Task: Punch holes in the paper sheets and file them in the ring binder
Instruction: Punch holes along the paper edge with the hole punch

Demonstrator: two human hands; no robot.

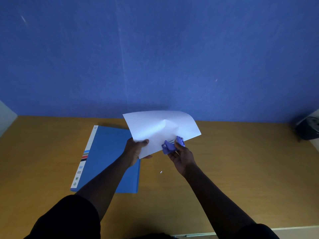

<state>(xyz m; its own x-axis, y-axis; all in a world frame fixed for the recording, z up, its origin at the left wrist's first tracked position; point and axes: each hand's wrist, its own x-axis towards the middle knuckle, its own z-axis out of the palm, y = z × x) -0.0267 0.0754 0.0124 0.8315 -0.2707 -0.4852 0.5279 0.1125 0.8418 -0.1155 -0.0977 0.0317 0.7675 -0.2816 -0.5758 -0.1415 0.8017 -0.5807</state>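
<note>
- Broadly, a blue wall [155, 49] fills the upper half of the head view, running down to meet the back edge of the desk.
- Next in size, the wooden desk [241, 169] spreads across the lower half, its pale front edge showing at the bottom right.
- On the desk's left part lies the blue ring binder [107, 152], closed and flat, with its white spine strip (striped in red, black and blue) turned to the left; the left forearm crosses above its near right corner.
- Above the desk, between the two hands, is the white paper sheet [160, 128], held up off the surface and bowed, with a soft crease near its middle; its far edge reaches up in front of the wall.
- At the far right edge a dark object [309, 128] sits on the desk, too dim to identify.
- Left hand [136, 149] pinches the sheet's near left corner, thumb on top and fingers beneath.
- Right hand [181, 156] grips the purple hole punch [173, 145] from below, fingers curled around it.
- That punch sits clamped over the sheet's near edge, its slot taking the paper.
- Smallest of all, two tiny white paper dots [161, 172] lie on the desk just below the hands.
</note>
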